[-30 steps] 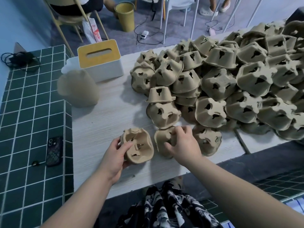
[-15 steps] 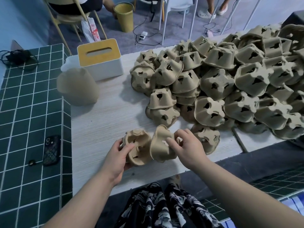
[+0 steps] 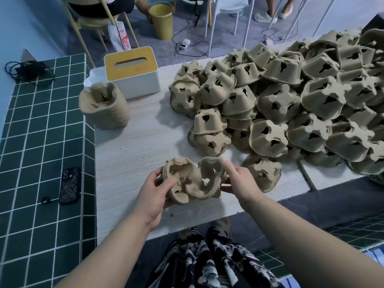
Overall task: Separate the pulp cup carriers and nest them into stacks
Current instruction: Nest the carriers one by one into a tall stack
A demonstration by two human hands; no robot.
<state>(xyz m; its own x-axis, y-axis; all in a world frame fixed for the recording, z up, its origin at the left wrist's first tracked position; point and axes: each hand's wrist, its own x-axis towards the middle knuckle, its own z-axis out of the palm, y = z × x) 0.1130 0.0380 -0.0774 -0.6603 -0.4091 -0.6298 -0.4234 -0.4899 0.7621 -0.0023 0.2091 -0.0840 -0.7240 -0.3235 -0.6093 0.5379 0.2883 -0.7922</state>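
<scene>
My left hand [image 3: 154, 190] grips a small nested set of brown pulp carriers [image 3: 176, 179], hollow side facing me, just above the table's near edge. My right hand [image 3: 239, 181] holds a single pulp carrier [image 3: 207, 179] by its right rim and presses it sideways against that set. A big loose pile of carriers [image 3: 291, 104] covers the right half of the pale wooden table [image 3: 135, 154]. A tall nested stack of carriers [image 3: 104, 109] stands at the table's left edge.
A white tissue box with a yellow lid [image 3: 133, 71] sits behind the tall stack. A black phone [image 3: 69, 186] lies on the green tiled counter [image 3: 41, 142] to the left. Chairs, a yellow bin [image 3: 162, 20] and cables are on the floor beyond.
My right hand lifted a carrier off the table near the pile, turned it and brought it left against the set in my left hand.
</scene>
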